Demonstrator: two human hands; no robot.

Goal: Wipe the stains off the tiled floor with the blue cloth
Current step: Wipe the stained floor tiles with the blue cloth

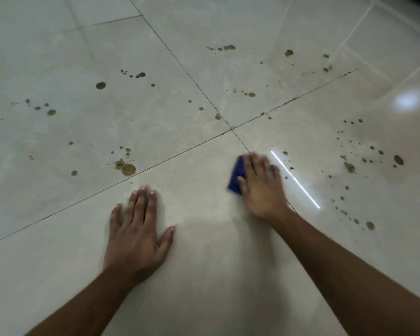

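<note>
1. Left hand (137,235): nearest the camera, palm down on the tiled floor (204,263), fingers straight and spread, holding nothing.
2. Right hand (261,184): farther and to the right, fingers extended flat, pressing on the blue cloth (237,177); hand is motion-blurred.
3. Blue cloth: on the floor under the right hand, just near of the four-tile grout junction (230,129); only its left part shows.
4. Stains (126,167): brown spots scattered far left, far centre and right of the cloth.
5. Bright line reflection (296,180): just right of the right hand.
</note>
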